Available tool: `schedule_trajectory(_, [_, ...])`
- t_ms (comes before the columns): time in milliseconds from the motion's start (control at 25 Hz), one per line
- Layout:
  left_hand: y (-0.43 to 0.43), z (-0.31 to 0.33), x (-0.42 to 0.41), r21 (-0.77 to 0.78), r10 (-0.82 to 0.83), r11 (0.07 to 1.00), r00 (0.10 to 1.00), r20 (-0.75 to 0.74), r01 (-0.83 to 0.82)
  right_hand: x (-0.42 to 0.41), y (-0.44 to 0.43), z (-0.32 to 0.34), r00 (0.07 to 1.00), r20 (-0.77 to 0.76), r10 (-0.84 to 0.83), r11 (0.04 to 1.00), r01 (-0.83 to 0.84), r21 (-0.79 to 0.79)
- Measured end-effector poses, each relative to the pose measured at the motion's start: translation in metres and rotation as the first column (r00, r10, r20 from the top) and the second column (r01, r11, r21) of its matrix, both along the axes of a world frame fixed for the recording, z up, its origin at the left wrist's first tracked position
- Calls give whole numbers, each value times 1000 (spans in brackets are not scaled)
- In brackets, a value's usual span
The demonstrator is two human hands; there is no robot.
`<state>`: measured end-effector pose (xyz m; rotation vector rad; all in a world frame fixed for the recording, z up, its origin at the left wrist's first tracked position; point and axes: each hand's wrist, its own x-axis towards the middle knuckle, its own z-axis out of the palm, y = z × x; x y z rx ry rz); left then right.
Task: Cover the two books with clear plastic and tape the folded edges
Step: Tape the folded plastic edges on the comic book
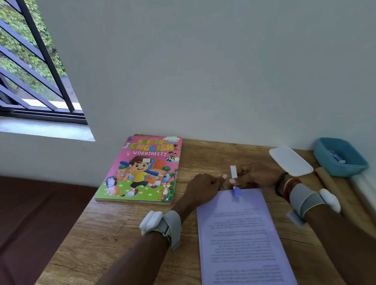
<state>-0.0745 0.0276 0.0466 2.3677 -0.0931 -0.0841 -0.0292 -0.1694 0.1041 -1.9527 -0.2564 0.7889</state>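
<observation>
A lilac book (pixel 242 239) lies back cover up on the wooden table (pixel 113 238), running from the near edge to the middle. At its far edge my left hand (pixel 203 189) rests with fingers curled, its thumb tip touching my right hand. My right hand (pixel 256 176) pinches a short strip of clear tape (pixel 233 172) that stands upright above the book's far edge. A small blue piece (pixel 237 192) sits at that edge below the tape. A pink "Nursery English Worksheets" book (pixel 139 171) lies flat at the far left, apart from both hands.
A white oblong lid (pixel 291 161) and a blue plastic tub (pixel 340 156) with small items sit at the far right by the wall. A brown paper roll (pixel 334 189) lies along the right edge. A barred window is on the left and a maroon surface lies below the table.
</observation>
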Motion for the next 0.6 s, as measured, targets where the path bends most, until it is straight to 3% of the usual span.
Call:
schedule_trajectory(320, [-37, 10, 3, -36, -153, 988, 987, -39, 152, -3, -42, -3, 993, 3, -122, 992, 122, -12])
schedule_trajectory(480, [-41, 3, 5, -62, -69, 996, 998, -5, 69, -9, -43, -8, 969, 99, -228, 973, 223, 57])
schedule_trajectory(600, [-29, 1, 0, -90, 121, 989, 992, 16, -119, -10, -44, -14, 825, 5, -565, 790, 539, 290])
